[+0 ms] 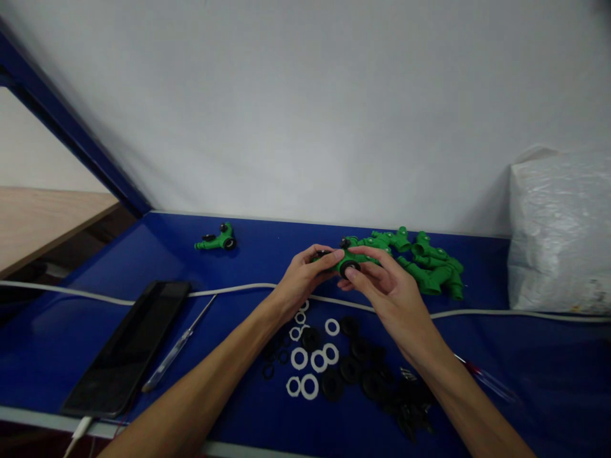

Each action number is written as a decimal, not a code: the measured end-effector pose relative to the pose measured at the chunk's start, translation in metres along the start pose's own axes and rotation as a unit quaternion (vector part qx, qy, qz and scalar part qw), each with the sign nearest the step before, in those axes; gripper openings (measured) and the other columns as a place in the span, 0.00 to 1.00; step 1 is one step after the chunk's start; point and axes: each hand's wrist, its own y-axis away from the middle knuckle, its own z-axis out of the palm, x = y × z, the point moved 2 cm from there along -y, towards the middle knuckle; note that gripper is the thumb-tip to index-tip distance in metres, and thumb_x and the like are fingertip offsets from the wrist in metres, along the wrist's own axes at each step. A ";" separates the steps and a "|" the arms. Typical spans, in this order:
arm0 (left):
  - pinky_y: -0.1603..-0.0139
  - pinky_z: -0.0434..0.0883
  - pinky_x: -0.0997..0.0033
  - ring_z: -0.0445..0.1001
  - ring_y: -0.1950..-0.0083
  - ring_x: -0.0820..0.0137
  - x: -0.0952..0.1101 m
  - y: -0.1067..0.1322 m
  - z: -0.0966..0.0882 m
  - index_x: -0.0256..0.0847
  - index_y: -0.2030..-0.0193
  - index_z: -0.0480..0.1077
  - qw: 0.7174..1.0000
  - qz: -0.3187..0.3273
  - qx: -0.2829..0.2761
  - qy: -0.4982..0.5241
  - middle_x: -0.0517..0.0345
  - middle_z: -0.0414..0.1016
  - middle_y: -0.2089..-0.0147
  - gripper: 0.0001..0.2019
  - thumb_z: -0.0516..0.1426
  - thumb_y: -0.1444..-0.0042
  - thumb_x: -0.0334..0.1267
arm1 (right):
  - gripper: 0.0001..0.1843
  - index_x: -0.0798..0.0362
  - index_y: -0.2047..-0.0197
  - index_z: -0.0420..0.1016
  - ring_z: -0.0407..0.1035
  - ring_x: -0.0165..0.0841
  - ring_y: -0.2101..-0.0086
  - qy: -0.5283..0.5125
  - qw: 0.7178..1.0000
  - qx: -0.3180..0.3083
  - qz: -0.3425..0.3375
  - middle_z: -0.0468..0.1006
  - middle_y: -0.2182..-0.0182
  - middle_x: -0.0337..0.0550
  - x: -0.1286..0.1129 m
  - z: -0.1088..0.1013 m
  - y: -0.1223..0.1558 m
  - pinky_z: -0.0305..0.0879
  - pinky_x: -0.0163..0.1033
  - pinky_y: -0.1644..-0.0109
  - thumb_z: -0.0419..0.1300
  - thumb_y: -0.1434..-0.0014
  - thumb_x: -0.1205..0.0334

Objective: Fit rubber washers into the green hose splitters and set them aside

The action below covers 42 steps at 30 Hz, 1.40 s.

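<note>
Between my two hands is a green plastic hose splitter (pixel 347 259) with black valve levers and a black ring at its near end. My left hand (pixel 308 273) grips its left branch, thumb on top. My right hand (pixel 382 280) closes on the ringed end, its thumb pressed against the black ring. Below the hands lie several white rings (pixel 299 359) and several black rings (pixel 333 384). A similar green splitter (pixel 220 238) with black fittings rests at the back left. Behind my right hand spreads a pile of green splitter bodies (pixel 432 267).
A black phone (pixel 128 346) and a screwdriver (pixel 176 350) lie at the left. Across the blue table runs a white cable (pixel 248 288). A second screwdriver (pixel 487 380) is beside my right forearm. Small black parts (pixel 408 410) sit near the front; a wrapped white package (pixel 558 235) stands at right.
</note>
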 end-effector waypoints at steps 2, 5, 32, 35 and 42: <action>0.49 0.71 0.67 0.74 0.60 0.72 0.001 0.000 0.001 0.36 0.65 0.75 1.000 0.001 0.003 0.000 0.57 0.77 0.61 0.14 0.71 0.51 0.41 | 0.20 0.46 0.52 0.72 0.79 0.35 0.67 0.003 1.000 0.007 -0.002 0.82 0.65 0.38 0.000 0.000 0.000 0.79 0.44 0.55 0.70 0.43 0.49; 0.49 0.71 0.66 0.74 0.59 0.72 0.003 0.001 0.003 0.36 0.67 0.75 1.000 0.003 0.008 -0.001 0.57 0.77 0.61 0.14 0.72 0.52 0.41 | 0.21 0.46 0.53 0.70 0.78 0.35 0.67 0.000 1.000 0.011 -0.007 0.82 0.64 0.38 0.001 0.000 0.001 0.78 0.44 0.56 0.71 0.44 0.48; 0.48 0.69 0.64 0.73 0.60 0.72 0.003 0.002 0.001 0.38 0.68 0.71 0.998 0.016 -0.020 -0.054 0.60 0.76 0.64 0.16 0.70 0.50 0.46 | 0.12 0.48 0.61 0.73 0.77 0.32 0.67 -0.004 0.999 0.026 -0.028 0.81 0.64 0.38 0.000 -0.004 0.002 0.77 0.41 0.57 0.69 0.41 0.51; 0.50 0.69 0.66 0.73 0.60 0.72 0.001 0.002 0.001 0.39 0.67 0.71 0.998 0.009 -0.028 -0.050 0.61 0.75 0.65 0.15 0.69 0.48 0.45 | 0.12 0.48 0.60 0.73 0.77 0.32 0.67 -0.006 0.999 0.024 -0.027 0.81 0.64 0.38 0.000 -0.004 0.003 0.77 0.42 0.57 0.69 0.40 0.52; 0.49 0.68 0.67 0.75 0.56 0.70 0.000 -0.001 -0.001 0.40 0.52 0.71 0.999 0.013 0.043 -0.026 0.58 0.78 0.58 0.19 0.69 0.48 0.43 | 0.16 0.47 0.53 0.74 0.78 0.34 0.65 -0.006 1.000 0.013 -0.021 0.82 0.62 0.39 -0.002 0.000 0.004 0.77 0.43 0.53 0.69 0.40 0.52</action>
